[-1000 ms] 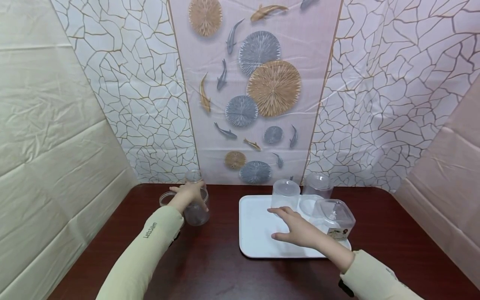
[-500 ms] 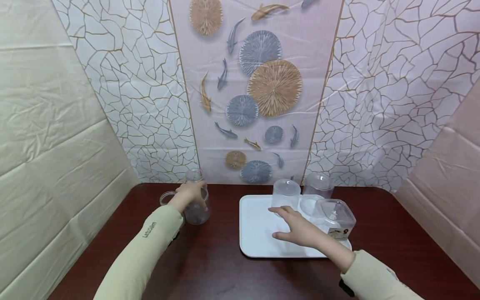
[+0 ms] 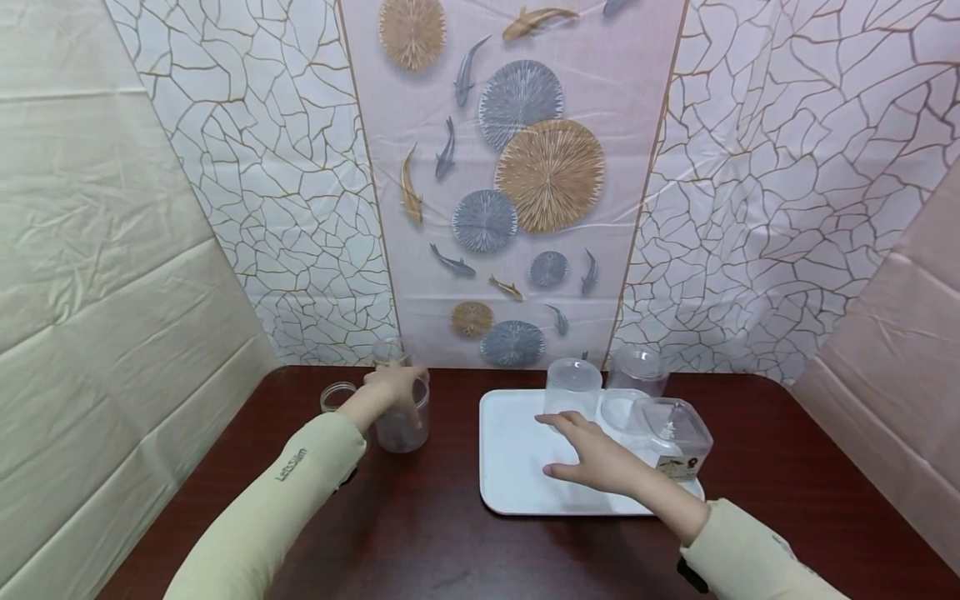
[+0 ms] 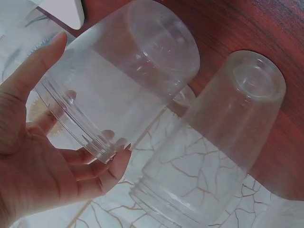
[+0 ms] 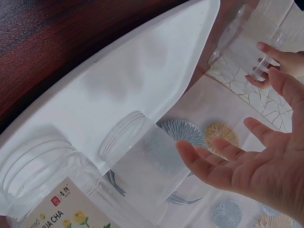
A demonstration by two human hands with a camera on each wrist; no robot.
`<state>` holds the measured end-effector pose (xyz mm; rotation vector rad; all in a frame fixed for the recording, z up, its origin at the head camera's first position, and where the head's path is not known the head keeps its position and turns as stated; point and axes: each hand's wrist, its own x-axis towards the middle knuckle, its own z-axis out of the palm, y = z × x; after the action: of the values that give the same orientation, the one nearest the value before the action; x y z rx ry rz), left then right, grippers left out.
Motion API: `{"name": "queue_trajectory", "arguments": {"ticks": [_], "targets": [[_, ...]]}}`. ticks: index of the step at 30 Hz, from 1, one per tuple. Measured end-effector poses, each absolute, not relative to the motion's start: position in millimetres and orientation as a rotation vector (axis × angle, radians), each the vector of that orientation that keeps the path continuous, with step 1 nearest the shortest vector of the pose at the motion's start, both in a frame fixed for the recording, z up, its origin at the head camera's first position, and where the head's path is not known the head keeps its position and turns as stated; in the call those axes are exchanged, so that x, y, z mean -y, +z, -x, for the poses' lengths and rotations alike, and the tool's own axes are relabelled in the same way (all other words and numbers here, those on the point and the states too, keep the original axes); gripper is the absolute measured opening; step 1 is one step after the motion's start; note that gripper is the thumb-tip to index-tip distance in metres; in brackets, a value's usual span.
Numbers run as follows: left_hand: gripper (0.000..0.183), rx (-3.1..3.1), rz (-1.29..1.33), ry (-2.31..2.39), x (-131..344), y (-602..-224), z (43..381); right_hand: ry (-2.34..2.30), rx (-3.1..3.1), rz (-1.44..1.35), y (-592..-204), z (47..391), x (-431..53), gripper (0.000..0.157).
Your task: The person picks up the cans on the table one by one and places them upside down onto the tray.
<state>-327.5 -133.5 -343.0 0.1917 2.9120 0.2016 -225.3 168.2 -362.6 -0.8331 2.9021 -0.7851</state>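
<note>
My left hand [image 3: 392, 388] grips a clear plastic jar [image 3: 403, 435] from above by its threaded mouth. In the left wrist view the thumb and fingers spread round that threaded rim, and the jar stands mouth up, see-through, with nothing visible inside. A narrower clear jar [image 4: 213, 137] is close beside it. My right hand [image 3: 596, 457] hovers over the white tray [image 3: 510, 471], fingers spread and holding nothing. Its fingertips are near a frosted jar [image 3: 573, 380] standing mouth down on the tray. A squarish clear jar [image 3: 678, 429] with a printed flower label [image 5: 66, 209] is to its right.
Another clear jar [image 3: 637, 368] stands at the tray's back right. Left of the gripped jar is a further open jar [image 3: 337, 395]. The dark red table [image 3: 450, 533] ends at a patterned cloth backdrop [image 3: 525, 275], with pale cloth walls [image 3: 127, 275] at both sides.
My left hand has closed its fingers round the jar's mouth and shifted it slightly to the right, apart from the jar on the left. The right hand has not moved.
</note>
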Motion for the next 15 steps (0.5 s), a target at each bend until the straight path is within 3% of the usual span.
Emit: {"name": "queue_trajectory", "arguments": {"ticks": [15], "targets": [[0.072,-2.935,-0.257,0.498,137.6,-347.7,313.5,-0.81,-2.929,0.838,-362.7,226.8,-167.8,0.061]]}}
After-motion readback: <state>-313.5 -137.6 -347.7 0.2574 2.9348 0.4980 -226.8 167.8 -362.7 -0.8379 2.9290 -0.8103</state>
